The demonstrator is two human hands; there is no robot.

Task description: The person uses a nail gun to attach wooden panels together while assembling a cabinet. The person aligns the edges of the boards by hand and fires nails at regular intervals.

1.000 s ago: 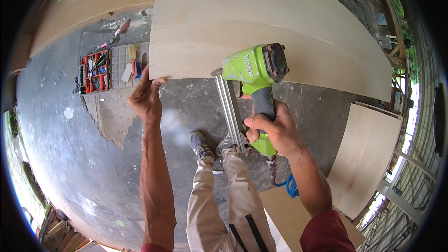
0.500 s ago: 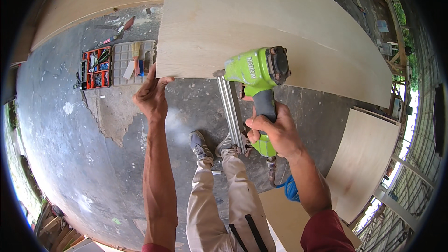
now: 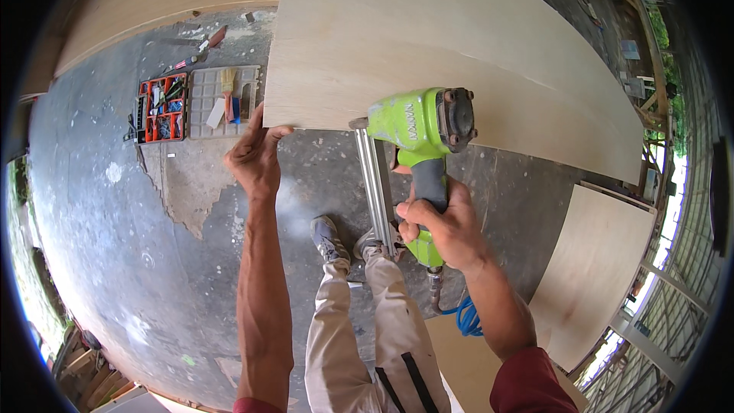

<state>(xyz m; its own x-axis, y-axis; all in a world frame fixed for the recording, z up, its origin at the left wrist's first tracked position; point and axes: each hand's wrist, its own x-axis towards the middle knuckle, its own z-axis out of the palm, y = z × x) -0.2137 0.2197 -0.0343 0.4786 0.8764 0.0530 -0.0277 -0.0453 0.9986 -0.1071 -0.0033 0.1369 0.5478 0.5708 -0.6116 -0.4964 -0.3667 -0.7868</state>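
A wide pale plywood board (image 3: 397, 30) spans the upper middle of the view. My left hand (image 3: 256, 159) grips its near left corner, the thumb along the near edge and the fingers by the left side. Wrapped round the dark handle of a green nail gun (image 3: 404, 124) is my right hand (image 3: 451, 226). The gun's nose rests at the board's near edge, to the right of my left hand. Its long silver magazine (image 3: 375, 183) points back toward me. Under the handle a hose fitting (image 3: 435, 281) joins a coiled blue air hose (image 3: 468, 317).
On the grey floor (image 3: 191, 275) at left lies an opened organizer box (image 3: 163, 111) with red compartments; a paintbrush (image 3: 228, 82) is on its lid. Another plywood sheet (image 3: 589, 275) leans at right. My shoes (image 3: 329, 239) stand below the board's edge.
The board's left corner and my left hand appear slightly farther right in view. The nail gun's body has tilted and dropped a little toward me, its nose still at the edge.
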